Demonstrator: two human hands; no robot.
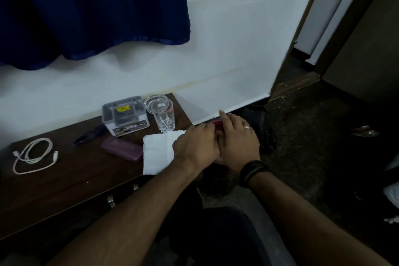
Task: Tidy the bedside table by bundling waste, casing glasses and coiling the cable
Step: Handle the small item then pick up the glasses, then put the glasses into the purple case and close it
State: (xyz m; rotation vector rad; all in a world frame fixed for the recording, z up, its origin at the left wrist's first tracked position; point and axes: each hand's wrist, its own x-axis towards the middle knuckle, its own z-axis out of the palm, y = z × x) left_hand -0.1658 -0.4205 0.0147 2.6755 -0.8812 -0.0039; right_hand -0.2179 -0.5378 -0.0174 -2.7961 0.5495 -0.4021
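At the far left of the dark wooden bedside table [64, 183] lies a white cable [32, 155], looped loosely, its two plug ends free, well apart from both hands. Further right a dark blue pair of glasses [88, 135] lies folded near the wall, its long axis running from lower left to upper right; details of the frame are hard to make out in the dim light. Just beside it stands a grey plastic box [125, 116] with a yellow sticker on top. In front of the box lies a purple glasses case [123, 148], closed, its long axis running from upper left to lower right, its right end touching a white folded cloth [158, 153]. Behind the cloth stands a clear drinking glass [163, 117], upright, with a glass ashtray [155, 101] behind it.

The left hand [195, 147] rests on the right edge of the cloth, fingers curled; what they pinch, if anything, is hidden. The right hand [236, 141] touches it, side by side, just past the table's right end, fingers bent over a red object [218, 124], forefinger raised. Most of that object is covered by both hands, so its shape cannot be told. A black band [253, 171] circles the right wrist.
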